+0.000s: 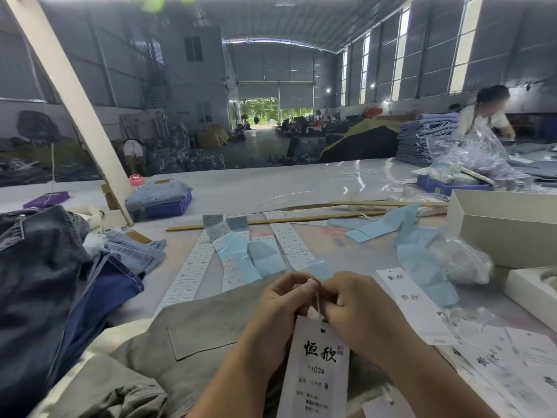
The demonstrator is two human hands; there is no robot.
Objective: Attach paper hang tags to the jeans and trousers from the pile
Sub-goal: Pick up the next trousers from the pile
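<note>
From the head view, the only one I have, both hands meet over a pair of grey trousers spread flat on the table in front of me. My left hand has its fingers curled, pinching the upper end of a thin white string. My right hand is curled in from the other side, and its fingertips pinch the same string lower down, just above the hang tag. The tag hangs from that string through the punched hole at its top and lies printed face up between my wrists, on top of the trousers.

I judge the step to be closing or looping the string so the tag is fixed to the garment. Where the string meets the cloth is hidden under my fingers, so I cannot tell whether it is through a loop yet.

To do it well, I would keep the string taut between the two pinches, not let the tag twist, and pull the loop snug without tearing the paper at the hole.

The pile of jeans waits at my left. More loose tags lie at my right, near strips of blue and white labels.
</note>
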